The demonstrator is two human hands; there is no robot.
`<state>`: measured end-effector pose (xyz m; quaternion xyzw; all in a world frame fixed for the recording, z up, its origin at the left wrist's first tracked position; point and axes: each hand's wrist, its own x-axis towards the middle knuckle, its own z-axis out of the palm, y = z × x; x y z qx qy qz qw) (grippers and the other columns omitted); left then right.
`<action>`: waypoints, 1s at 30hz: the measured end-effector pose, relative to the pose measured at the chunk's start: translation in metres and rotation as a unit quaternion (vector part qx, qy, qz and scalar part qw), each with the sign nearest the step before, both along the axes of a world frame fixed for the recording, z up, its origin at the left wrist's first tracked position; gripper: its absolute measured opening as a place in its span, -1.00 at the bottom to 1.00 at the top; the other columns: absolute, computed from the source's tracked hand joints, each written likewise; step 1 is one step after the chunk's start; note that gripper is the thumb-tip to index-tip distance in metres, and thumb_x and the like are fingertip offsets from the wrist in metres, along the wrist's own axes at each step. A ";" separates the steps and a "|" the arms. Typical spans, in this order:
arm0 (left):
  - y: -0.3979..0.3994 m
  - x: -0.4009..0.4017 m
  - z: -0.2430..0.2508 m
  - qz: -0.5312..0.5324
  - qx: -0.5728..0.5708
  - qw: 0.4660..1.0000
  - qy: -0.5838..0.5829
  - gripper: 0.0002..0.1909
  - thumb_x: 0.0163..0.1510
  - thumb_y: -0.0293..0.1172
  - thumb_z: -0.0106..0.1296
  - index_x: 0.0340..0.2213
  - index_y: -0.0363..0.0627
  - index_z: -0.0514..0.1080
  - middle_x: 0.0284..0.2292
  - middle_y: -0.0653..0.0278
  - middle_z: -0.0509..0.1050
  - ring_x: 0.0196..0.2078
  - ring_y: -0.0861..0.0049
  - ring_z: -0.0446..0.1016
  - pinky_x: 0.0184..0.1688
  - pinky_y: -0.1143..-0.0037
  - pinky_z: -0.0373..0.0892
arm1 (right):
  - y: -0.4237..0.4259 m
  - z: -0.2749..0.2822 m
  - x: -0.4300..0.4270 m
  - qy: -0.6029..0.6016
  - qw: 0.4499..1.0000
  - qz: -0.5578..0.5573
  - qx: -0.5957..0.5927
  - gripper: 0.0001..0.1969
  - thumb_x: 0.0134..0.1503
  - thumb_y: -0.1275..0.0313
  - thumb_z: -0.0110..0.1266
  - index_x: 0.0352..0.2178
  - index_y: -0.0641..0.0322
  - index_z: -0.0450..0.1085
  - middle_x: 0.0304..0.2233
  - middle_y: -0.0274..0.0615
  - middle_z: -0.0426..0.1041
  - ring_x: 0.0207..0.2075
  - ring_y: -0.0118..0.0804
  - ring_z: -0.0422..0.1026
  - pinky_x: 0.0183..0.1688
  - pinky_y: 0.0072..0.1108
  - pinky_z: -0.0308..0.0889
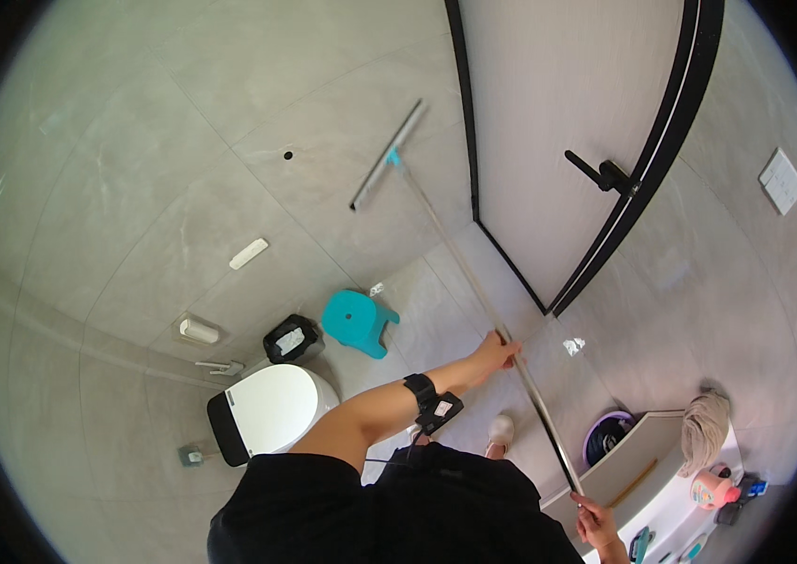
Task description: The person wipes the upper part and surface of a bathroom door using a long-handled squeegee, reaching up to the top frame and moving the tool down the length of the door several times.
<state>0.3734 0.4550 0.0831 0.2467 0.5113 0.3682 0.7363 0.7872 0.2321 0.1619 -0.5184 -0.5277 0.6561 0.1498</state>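
Observation:
A long-handled squeegee (455, 247) slants across the view, its metal pole running from the lower right up to the left. Partway along that pole my left hand (497, 350) is closed around it. Lower down, near the pole's end, my right hand (592, 522) grips it too. The wide squeegee blade (377, 176), with a light-blue joint, is raised in front of the grey tiled wall (328, 106). Whether the blade touches the tiles I cannot tell. A black device is strapped to my left forearm.
Left stand a toilet (278, 405), a black waste bin (278, 349) and a turquoise stool (352, 321). A black-framed door (560, 127) with a lever handle is at upper right. The washbasin counter (666, 493) carries a towel (705, 430) and bottles; a purple basin (592, 426) sits nearby.

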 end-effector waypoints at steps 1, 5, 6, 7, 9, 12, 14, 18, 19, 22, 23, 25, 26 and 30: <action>0.004 0.004 0.029 0.041 0.059 0.997 0.014 -0.80 0.18 -0.35 -0.06 -0.29 -0.17 0.18 -0.36 0.23 0.42 -0.31 0.40 0.53 -0.25 0.43 0.44 | 0.005 0.005 -0.005 -0.001 1.000 -0.003 -0.002 -0.70 0.24 0.45 -0.17 -0.03 0.26 0.35 -0.74 -0.40 0.19 -0.81 -0.62 0.14 -0.75 -0.72 0.07; 0.043 -0.008 0.062 0.142 0.190 0.970 0.046 -0.68 0.18 -0.35 -0.05 -0.20 -0.17 0.05 -0.30 0.20 0.38 -0.31 0.39 0.52 -0.27 0.41 0.45 | 0.035 0.017 -0.028 -0.009 0.997 0.003 0.080 -0.69 0.26 0.37 -0.17 -0.05 0.28 0.36 -0.73 -0.43 0.16 -0.79 -0.61 0.12 -0.74 -0.71 0.03; 0.045 -0.014 0.065 0.141 0.188 0.971 0.047 -0.68 0.18 -0.35 -0.05 -0.20 -0.17 0.05 -0.30 0.20 0.38 -0.31 0.39 0.52 -0.27 0.41 0.45 | 0.044 0.023 -0.041 -0.011 0.998 -0.002 0.062 -0.69 0.26 0.36 -0.17 -0.05 0.25 0.37 -0.73 -0.43 0.15 -0.79 -0.61 0.10 -0.74 -0.71 0.01; 0.049 -0.020 0.068 0.108 0.169 0.979 0.029 -0.67 0.17 -0.36 -0.04 -0.19 -0.16 0.04 -0.30 0.19 0.38 -0.31 0.36 0.52 -0.27 0.39 0.45 | 0.049 0.027 -0.050 -0.012 0.999 -0.009 0.047 -0.70 0.26 0.35 -0.17 -0.05 0.21 0.37 -0.72 -0.44 0.15 -0.78 -0.61 0.07 -0.74 -0.71 -0.01; 0.052 -0.025 0.071 0.074 0.151 0.986 0.013 -0.65 0.16 -0.36 -0.03 -0.19 -0.16 0.03 -0.30 0.18 0.38 -0.31 0.34 0.52 -0.27 0.37 0.46 | 0.043 0.023 -0.051 -0.003 0.999 -0.034 -0.014 -0.71 0.27 0.36 -0.18 -0.04 0.16 0.36 -0.72 -0.44 0.14 -0.78 -0.62 0.05 -0.74 -0.71 -0.03; 0.052 -0.027 0.067 0.066 0.127 0.990 0.017 -0.64 0.15 -0.37 0.00 -0.19 -0.18 0.04 -0.31 0.17 0.37 -0.31 0.31 0.52 -0.26 0.34 0.46 | 0.041 0.012 -0.051 0.025 0.992 -0.070 -0.103 -0.71 0.27 0.36 -0.18 -0.01 0.09 0.34 -0.73 -0.45 0.12 -0.78 -0.62 -0.01 -0.73 -0.70 -0.06; 0.052 -0.030 0.060 0.067 0.123 0.990 0.011 -0.61 0.13 -0.36 0.02 -0.18 -0.19 0.04 -0.31 0.16 0.38 -0.31 0.30 0.52 -0.26 0.33 0.47 | 0.041 0.007 -0.051 0.043 0.987 -0.080 -0.132 -0.70 0.27 0.36 -0.18 0.00 0.06 0.32 -0.73 -0.45 0.11 -0.78 -0.62 -0.04 -0.73 -0.70 -0.09; 0.061 -0.035 0.056 0.027 0.116 0.993 0.006 -0.60 0.11 -0.36 0.04 -0.19 -0.20 0.04 -0.31 0.15 0.38 -0.31 0.29 0.53 -0.28 0.33 0.48 | 0.050 0.004 -0.051 0.080 0.976 -0.091 -0.181 -0.69 0.26 0.31 -0.14 0.01 0.07 0.31 -0.73 -0.43 0.10 -0.78 -0.62 -0.05 -0.74 -0.70 -0.11; 0.062 -0.034 0.057 0.028 0.114 0.993 0.003 -0.60 0.11 -0.36 0.05 -0.20 -0.20 0.05 -0.31 0.15 0.38 -0.31 0.28 0.53 -0.28 0.33 0.48 | 0.051 0.003 -0.050 0.082 0.973 -0.096 -0.191 -0.69 0.26 0.30 -0.13 0.01 0.07 0.31 -0.73 -0.42 0.10 -0.78 -0.62 -0.06 -0.74 -0.69 -0.11; 0.070 -0.030 0.052 0.025 0.110 0.994 0.003 -0.61 0.11 -0.37 0.04 -0.20 -0.20 0.05 -0.31 0.14 0.38 -0.30 0.28 0.53 -0.28 0.33 0.49 | 0.052 -0.010 -0.040 0.080 0.983 -0.091 -0.137 -0.68 0.23 0.29 -0.07 -0.03 0.15 0.34 -0.73 -0.44 0.09 -0.77 -0.63 -0.02 -0.72 -0.71 -0.06; 0.072 -0.029 0.050 0.022 0.109 0.994 0.006 -0.62 0.11 -0.38 0.04 -0.20 -0.19 0.05 -0.31 0.14 0.39 -0.30 0.28 0.53 -0.28 0.33 0.49 | 0.049 -0.021 -0.037 0.080 0.983 -0.093 -0.137 -0.68 0.23 0.29 -0.07 -0.03 0.15 0.34 -0.73 -0.44 0.09 -0.77 -0.63 -0.02 -0.72 -0.71 -0.06; 0.077 -0.024 0.050 0.015 0.115 0.993 0.010 -0.64 0.12 -0.38 0.03 -0.21 -0.19 0.07 -0.31 0.14 0.39 -0.31 0.28 0.53 -0.28 0.34 0.49 | 0.052 -0.032 -0.033 0.075 0.994 -0.074 0.038 -0.70 0.22 0.33 -0.05 -0.08 0.25 0.38 -0.71 -0.47 0.10 -0.75 -0.63 0.05 -0.69 -0.74 0.00; 0.080 -0.022 0.050 0.009 0.121 0.993 0.016 -0.65 0.12 -0.39 0.03 -0.21 -0.18 0.08 -0.32 0.14 0.39 -0.32 0.27 0.54 -0.29 0.35 0.49 | 0.053 -0.034 -0.025 0.074 0.994 -0.075 0.040 -0.70 0.22 0.33 -0.05 -0.08 0.25 0.38 -0.71 -0.47 0.10 -0.75 -0.63 0.05 -0.69 -0.74 0.00; 0.084 -0.006 0.096 0.070 0.178 0.981 0.021 -0.69 0.13 -0.39 0.02 -0.23 -0.18 0.10 -0.36 0.15 0.42 -0.35 0.28 0.54 -0.32 0.37 0.50 | 0.069 -0.016 -0.024 0.044 0.990 -0.023 0.133 -0.72 0.23 0.38 -0.09 -0.11 0.30 0.40 -0.69 -0.47 0.15 -0.72 -0.64 0.11 -0.67 -0.74 0.05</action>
